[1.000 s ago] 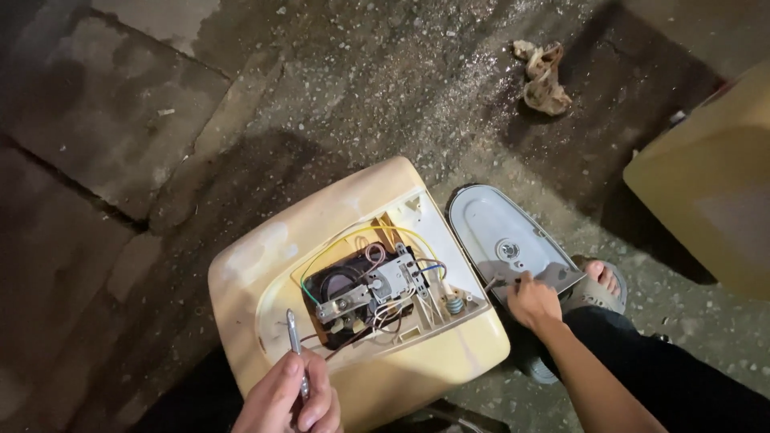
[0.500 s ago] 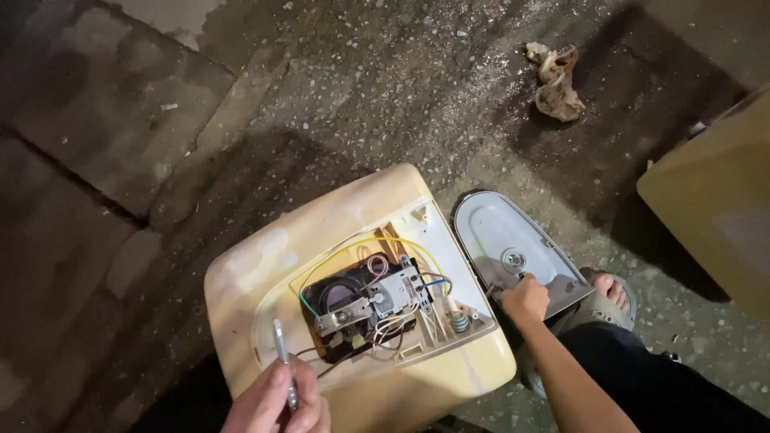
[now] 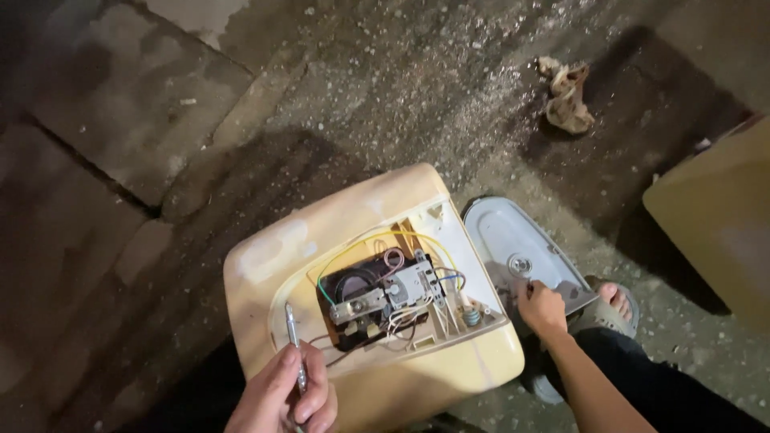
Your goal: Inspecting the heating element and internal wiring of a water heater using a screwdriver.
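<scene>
Dim concrete floor point(image 3: 120, 160), left hand point(image 3: 285, 397) cropped, screwdriver point(image 3: 293, 341) half-hidden

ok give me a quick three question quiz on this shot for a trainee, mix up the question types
1. True or false: the left hand holds a thin metal tool with its tip pointing up toward the open cream housing.
2. Multiple choice: what does the right hand rest on? A) the crumpled rag B) the grey cover lying on the ground C) the wires
3. Fill in: the foot beside the grey cover wears a ______.

Key
1. True
2. B
3. sandal
</scene>
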